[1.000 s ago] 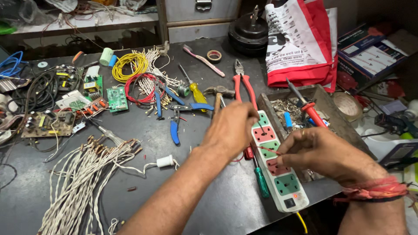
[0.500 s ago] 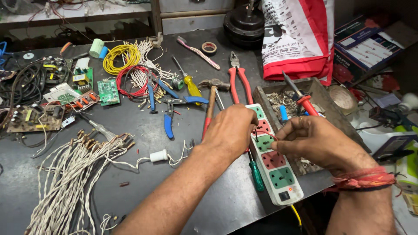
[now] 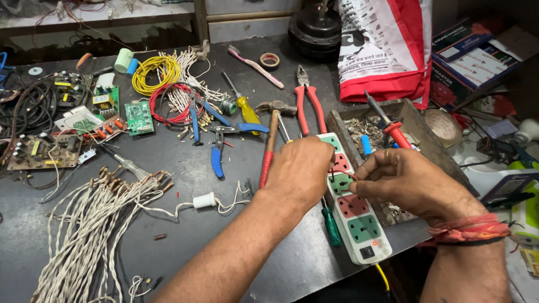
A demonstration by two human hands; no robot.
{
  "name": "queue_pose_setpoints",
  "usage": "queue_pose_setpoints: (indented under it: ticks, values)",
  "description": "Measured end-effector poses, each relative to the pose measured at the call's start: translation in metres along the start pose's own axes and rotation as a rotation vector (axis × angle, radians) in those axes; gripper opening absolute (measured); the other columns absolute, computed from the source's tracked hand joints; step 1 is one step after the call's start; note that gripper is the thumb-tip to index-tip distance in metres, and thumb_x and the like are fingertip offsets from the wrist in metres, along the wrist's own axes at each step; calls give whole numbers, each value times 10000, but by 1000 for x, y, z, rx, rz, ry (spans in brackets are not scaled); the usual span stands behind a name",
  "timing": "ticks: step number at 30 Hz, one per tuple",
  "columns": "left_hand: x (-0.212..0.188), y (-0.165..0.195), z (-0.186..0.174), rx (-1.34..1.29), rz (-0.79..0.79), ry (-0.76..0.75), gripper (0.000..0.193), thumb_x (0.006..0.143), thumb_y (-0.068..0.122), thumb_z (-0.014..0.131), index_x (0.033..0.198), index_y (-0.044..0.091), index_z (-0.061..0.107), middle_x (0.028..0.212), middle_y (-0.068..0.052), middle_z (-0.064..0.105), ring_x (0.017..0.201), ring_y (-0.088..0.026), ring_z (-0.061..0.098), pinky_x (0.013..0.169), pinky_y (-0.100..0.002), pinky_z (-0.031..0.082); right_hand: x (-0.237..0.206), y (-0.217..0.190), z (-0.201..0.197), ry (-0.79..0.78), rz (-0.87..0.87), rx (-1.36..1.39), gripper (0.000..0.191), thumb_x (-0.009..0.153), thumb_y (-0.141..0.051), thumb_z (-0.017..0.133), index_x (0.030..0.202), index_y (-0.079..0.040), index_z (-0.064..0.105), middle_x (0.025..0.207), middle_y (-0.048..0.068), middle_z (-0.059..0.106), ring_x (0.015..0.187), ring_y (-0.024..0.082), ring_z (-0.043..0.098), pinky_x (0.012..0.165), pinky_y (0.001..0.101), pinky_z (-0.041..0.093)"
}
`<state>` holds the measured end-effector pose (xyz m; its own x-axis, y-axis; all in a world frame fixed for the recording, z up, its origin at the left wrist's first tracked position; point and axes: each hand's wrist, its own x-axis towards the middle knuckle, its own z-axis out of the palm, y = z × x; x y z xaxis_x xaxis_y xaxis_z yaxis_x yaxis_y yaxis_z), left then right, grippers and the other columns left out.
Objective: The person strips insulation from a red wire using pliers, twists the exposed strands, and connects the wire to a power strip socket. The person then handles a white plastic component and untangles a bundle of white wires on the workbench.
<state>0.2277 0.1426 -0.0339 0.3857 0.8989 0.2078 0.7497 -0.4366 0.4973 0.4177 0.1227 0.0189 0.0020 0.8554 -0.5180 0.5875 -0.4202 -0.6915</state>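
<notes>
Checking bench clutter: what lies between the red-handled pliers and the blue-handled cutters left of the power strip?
In the head view, a hammer lies between the red-handled pliers and the blue-handled cutters, and a yellow-handled screwdriver lies farther back.

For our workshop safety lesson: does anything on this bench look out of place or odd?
Yes. The white power strip juts past the table front edge, both hands on it. Its indicator glows red, so it may be live.

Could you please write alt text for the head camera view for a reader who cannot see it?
Two bare hands, left hand and right hand, rest on a white power strip on a dark workbench and pinch a thin red wire. Pliers, a hammer, circuit boards and wire bundles lie around.
</notes>
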Motion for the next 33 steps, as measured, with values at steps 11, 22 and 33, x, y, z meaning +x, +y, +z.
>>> queue_pose_setpoints:
  ticks: [11, 22, 33]
  values:
    - [5, 2, 4, 206, 107, 71, 77, 692, 24, 737, 746, 78, 750, 805, -183, 729, 813, -357, 736, 703, -466, 587, 4, 4, 0, -10, -38, 15, 167, 796, -79, 816, 882, 26, 718, 817, 106, 788, 746, 171, 740, 736, 317, 599]
    - [11, 2, 11, 186, 102, 73, 51, 740, 58, 731, 776, 91, 743, 829, -163, 733, 838, -343, 735, 721, -463, 587, 10, 10, 0, -24, -24, 46, 176, 793, -80, 825, 872, 27, 709, 791, 106, 770, 710, 176, 724, 691, 320, 590]
    - [10, 10, 2, 165, 38, -9, 122, 721, 53, 768, 833, 92, 739, 870, -151, 739, 893, -332, 734, 744, -452, 589, 17, 10, 3, -27, -13, 34, 158, 802, -78, 810, 884, 24, 719, 791, 101, 788, 709, 173, 749, 666, 306, 600]
